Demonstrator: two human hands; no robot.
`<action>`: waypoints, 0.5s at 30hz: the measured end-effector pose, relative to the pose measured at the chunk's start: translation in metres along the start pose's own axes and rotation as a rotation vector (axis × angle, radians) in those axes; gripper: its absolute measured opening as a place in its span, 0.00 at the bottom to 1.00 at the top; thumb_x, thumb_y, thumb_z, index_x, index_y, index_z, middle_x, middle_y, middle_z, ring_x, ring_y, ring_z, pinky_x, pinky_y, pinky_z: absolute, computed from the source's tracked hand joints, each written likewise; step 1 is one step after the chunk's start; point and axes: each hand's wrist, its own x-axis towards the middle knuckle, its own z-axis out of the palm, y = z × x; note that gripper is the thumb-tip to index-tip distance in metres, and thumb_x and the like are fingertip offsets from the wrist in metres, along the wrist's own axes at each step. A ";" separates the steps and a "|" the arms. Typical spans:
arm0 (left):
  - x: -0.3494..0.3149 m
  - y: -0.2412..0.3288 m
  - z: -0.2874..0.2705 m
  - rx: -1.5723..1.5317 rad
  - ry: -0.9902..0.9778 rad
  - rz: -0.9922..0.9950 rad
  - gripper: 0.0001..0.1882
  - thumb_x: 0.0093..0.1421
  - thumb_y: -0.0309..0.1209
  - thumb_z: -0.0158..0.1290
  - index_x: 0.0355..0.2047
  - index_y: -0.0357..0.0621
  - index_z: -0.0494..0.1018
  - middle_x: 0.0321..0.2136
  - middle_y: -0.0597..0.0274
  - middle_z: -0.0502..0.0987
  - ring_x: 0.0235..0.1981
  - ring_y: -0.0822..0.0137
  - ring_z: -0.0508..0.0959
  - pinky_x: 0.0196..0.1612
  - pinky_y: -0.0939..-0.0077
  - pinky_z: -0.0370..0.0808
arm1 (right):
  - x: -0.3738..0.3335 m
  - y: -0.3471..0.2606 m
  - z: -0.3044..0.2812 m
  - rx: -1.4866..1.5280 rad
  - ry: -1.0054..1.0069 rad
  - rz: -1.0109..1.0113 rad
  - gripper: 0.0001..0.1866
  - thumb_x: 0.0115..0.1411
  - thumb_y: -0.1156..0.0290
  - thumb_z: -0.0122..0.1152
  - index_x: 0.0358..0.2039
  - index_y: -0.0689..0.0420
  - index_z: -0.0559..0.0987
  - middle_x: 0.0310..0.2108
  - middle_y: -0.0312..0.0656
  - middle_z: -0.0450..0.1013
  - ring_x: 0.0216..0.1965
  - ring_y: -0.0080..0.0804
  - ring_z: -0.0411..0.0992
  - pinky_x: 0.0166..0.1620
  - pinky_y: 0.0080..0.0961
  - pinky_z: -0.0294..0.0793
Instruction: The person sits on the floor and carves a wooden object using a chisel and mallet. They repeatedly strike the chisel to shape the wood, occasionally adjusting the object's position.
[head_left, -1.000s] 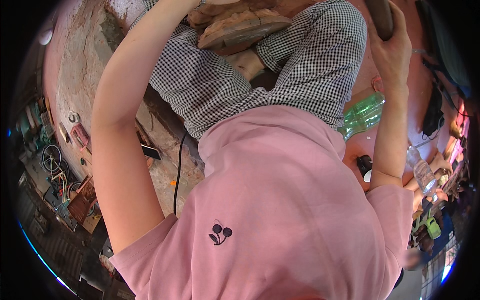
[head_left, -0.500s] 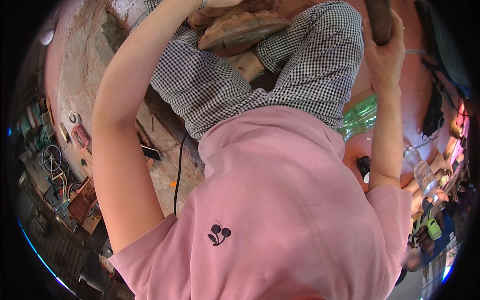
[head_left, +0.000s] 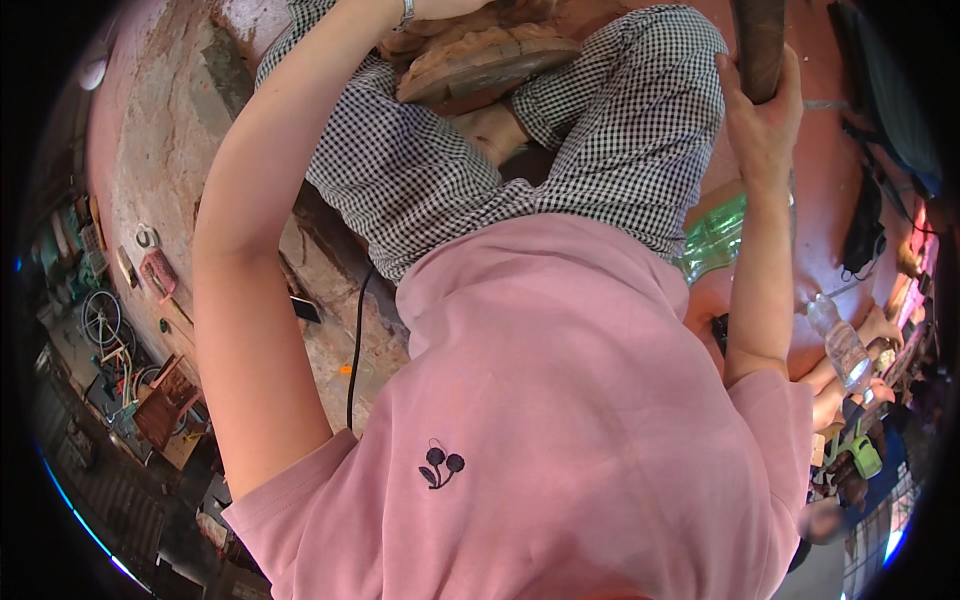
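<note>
Floor: smooth reddish floor (head_left: 822, 180) on the right, rough blotchy grey-brown ground (head_left: 165, 150) on the left.
Carved piece: brown wood-like slab with a scalloped, rippled border (head_left: 490, 62) and a flatter, curved near edge, lying in front of the 2 folded legs, just beyond a bare foot (head_left: 495, 130).
Dark bar: long, rounded, dark brown bar with a worn surface (head_left: 758, 45), its far end cut off by the upper edge.
Right hand: fingers and thumb of the right hand (head_left: 763, 125) wrapped around the bar's near end, gripping it.
Left hand: mostly out of frame; the left hand (head_left: 450, 8) reaches over the carved piece, and I cannot tell whether it grasps anything.
Clothing: black-and-white checked woven trousers (head_left: 640, 130), soft pink cotton-like shirt (head_left: 560, 380).
Edges: right knee close beside the right hand; red floor shows between that forearm and a black cloth bundle (head_left: 865, 225).
Bottles: 2, a translucent green plastic bottle (head_left: 712, 238) near the right thigh and a clear plastic bottle (head_left: 840, 345) beyond the right elbow.
Left side: thin black cord (head_left: 357, 350) beside the shirt; bicycle (head_left: 103, 318) near the rim.
</note>
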 end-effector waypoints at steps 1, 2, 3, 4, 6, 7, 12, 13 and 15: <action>0.001 0.004 -0.003 0.052 -0.043 -0.036 0.10 0.55 0.32 0.58 0.33 0.38 0.77 0.27 0.46 0.78 0.32 0.47 0.79 0.36 0.58 0.74 | -0.002 0.001 0.000 0.001 -0.004 0.014 0.18 0.57 0.72 0.69 0.45 0.60 0.73 0.34 0.36 0.76 0.35 0.22 0.73 0.41 0.21 0.72; 0.001 0.007 -0.004 0.105 -0.086 -0.075 0.10 0.56 0.32 0.58 0.34 0.38 0.77 0.27 0.46 0.78 0.32 0.47 0.79 0.36 0.57 0.74 | -0.004 0.003 0.001 0.003 -0.010 0.027 0.18 0.57 0.72 0.69 0.45 0.60 0.73 0.34 0.36 0.76 0.34 0.22 0.73 0.41 0.21 0.72; 0.003 0.009 -0.002 0.086 -0.074 -0.023 0.10 0.56 0.32 0.57 0.34 0.39 0.76 0.26 0.47 0.78 0.31 0.47 0.79 0.35 0.57 0.74 | -0.006 0.007 0.000 0.005 0.014 0.009 0.17 0.57 0.72 0.69 0.45 0.60 0.73 0.34 0.36 0.76 0.35 0.22 0.73 0.41 0.21 0.73; 0.005 0.010 0.000 0.067 -0.062 0.028 0.10 0.56 0.33 0.57 0.35 0.40 0.76 0.25 0.47 0.78 0.31 0.47 0.79 0.35 0.57 0.74 | -0.008 0.013 -0.001 0.007 0.037 -0.010 0.17 0.57 0.72 0.69 0.45 0.60 0.73 0.35 0.36 0.76 0.36 0.22 0.73 0.42 0.22 0.73; 0.008 0.015 0.002 0.101 -0.068 0.075 0.10 0.56 0.34 0.57 0.35 0.41 0.75 0.24 0.48 0.78 0.29 0.47 0.79 0.34 0.56 0.74 | -0.015 0.021 0.002 -0.011 0.097 -0.060 0.18 0.57 0.73 0.68 0.46 0.59 0.74 0.36 0.38 0.77 0.38 0.25 0.75 0.43 0.24 0.74; 0.008 0.019 0.001 0.157 -0.088 0.065 0.11 0.56 0.34 0.57 0.35 0.41 0.75 0.24 0.48 0.78 0.29 0.48 0.79 0.33 0.55 0.74 | -0.018 0.025 0.005 -0.027 0.132 -0.092 0.19 0.56 0.75 0.68 0.47 0.59 0.74 0.37 0.39 0.77 0.39 0.27 0.76 0.44 0.25 0.75; 0.002 0.013 0.007 0.402 -0.174 0.047 0.14 0.55 0.37 0.57 0.36 0.42 0.73 0.25 0.49 0.78 0.29 0.48 0.79 0.34 0.55 0.75 | -0.020 0.008 0.009 -0.446 0.026 -0.311 0.25 0.51 0.80 0.64 0.52 0.57 0.74 0.43 0.46 0.77 0.44 0.42 0.77 0.47 0.32 0.76; 0.001 0.014 0.009 0.385 -0.159 0.040 0.15 0.55 0.38 0.57 0.37 0.41 0.72 0.25 0.49 0.78 0.30 0.47 0.80 0.35 0.55 0.75 | -0.024 0.008 0.010 -0.446 0.014 -0.258 0.26 0.51 0.81 0.63 0.53 0.57 0.73 0.44 0.46 0.77 0.45 0.45 0.77 0.47 0.33 0.76; -0.002 0.019 0.011 0.298 -0.074 0.012 0.15 0.56 0.38 0.56 0.38 0.41 0.72 0.28 0.48 0.78 0.32 0.47 0.79 0.37 0.56 0.76 | -0.028 0.010 0.012 -0.431 -0.008 -0.196 0.27 0.49 0.79 0.63 0.53 0.57 0.73 0.45 0.48 0.76 0.46 0.47 0.76 0.48 0.34 0.76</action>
